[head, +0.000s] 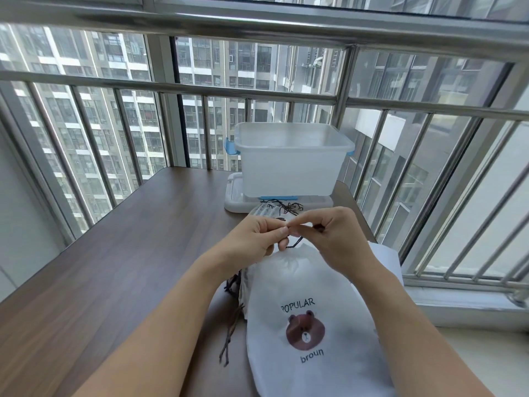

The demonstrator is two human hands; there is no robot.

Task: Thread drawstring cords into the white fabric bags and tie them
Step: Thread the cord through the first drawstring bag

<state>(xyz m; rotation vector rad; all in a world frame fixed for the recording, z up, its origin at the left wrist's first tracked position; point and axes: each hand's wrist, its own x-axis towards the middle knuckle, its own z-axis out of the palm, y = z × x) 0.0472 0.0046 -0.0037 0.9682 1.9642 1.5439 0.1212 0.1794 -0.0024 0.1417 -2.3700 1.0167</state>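
White bag [309, 325] lengthwise away from camera, mouth toward both hands [289, 232].

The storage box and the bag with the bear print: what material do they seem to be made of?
The storage box looks like translucent, frosted plastic: light passes dimly through its smooth moulded walls, and it has blue clips. The bag with the bear print seems to be thin matt white cloth, perhaps non-woven: it wrinkles softly near its mouth and shows no shine. The weave is too fine to tell.

wooden table [120, 253], bags [309, 325], cords [230, 333], lid [233, 196]
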